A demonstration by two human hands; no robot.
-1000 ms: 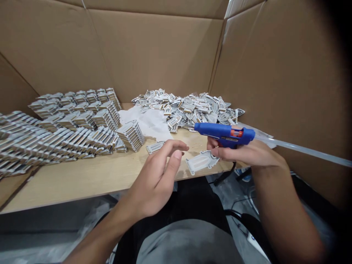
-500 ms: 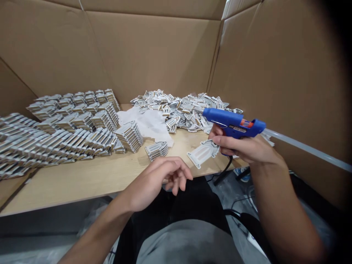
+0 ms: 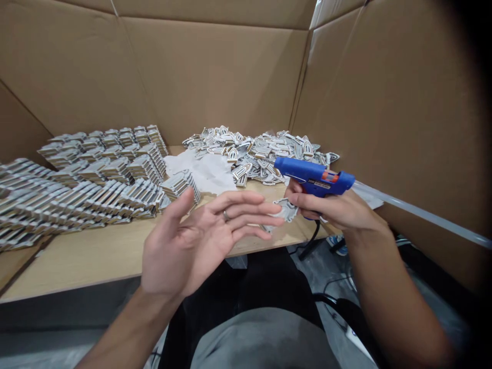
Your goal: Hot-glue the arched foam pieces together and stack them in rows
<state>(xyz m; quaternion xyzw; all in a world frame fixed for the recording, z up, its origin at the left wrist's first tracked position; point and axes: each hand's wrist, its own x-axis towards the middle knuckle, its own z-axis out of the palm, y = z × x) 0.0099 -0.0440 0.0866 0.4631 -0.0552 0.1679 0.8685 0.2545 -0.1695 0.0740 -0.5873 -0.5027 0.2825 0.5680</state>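
My right hand (image 3: 338, 212) grips a blue glue gun (image 3: 313, 177) with an orange trigger part, its nozzle pointing left, and also pinches a flat grey-white cut-out piece (image 3: 286, 209) below the gun. A clear glue stick (image 3: 418, 212) juts from the gun's back toward the right. My left hand (image 3: 200, 241) hovers palm up over the near table edge with fingers stretched out and nothing in it; a ring sits on one finger. Its fingertips almost touch the cut-out piece.
Leaning rows of stacked grey pieces (image 3: 84, 179) fill the left of the wooden table (image 3: 96, 256). A loose heap of pieces (image 3: 253, 148) and a white sheet (image 3: 207, 171) lie at the back. Cardboard walls (image 3: 215, 72) enclose the table. The gun's black cord (image 3: 309, 241) hangs below.
My left hand turned from a loose palm-down curl to palm up with fingers spread, and rose toward the cut-out piece. The glue gun dipped slightly lower and left.
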